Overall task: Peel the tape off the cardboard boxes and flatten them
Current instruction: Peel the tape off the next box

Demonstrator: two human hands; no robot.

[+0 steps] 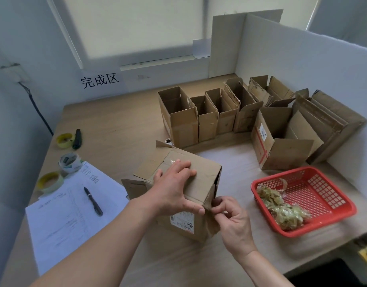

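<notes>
Cardboard everywhere in the head view, which is the only angle we've got. The box being worked on sits on its side in the middle of the bench, shipping label facing the camera. Left hand lies spread flat over the top face, thumb hooked down over the near corner, looks like it's there purely to pin the box so it doesn't slide when the tape gets tugged. Right hand is curled in at that same near corner, fingertips pinching what looks like a strip of clear tape coming off the edge. The tape is glossy and wrinkled, and the corrugated board under it is scuffed and torn at the flaps.

The red plastic basket sits just right of the box, so peeled tape can be dropped in without reaching; there's already a crinkly yellowish wad of tape in it. Behind, a row of opened boxes stands upright, waiting I'd guess, and flattened sheets lean against the white partition at the right.

Off to the left: tape rolls, a utility knife, and papers with a pen on top.
</notes>
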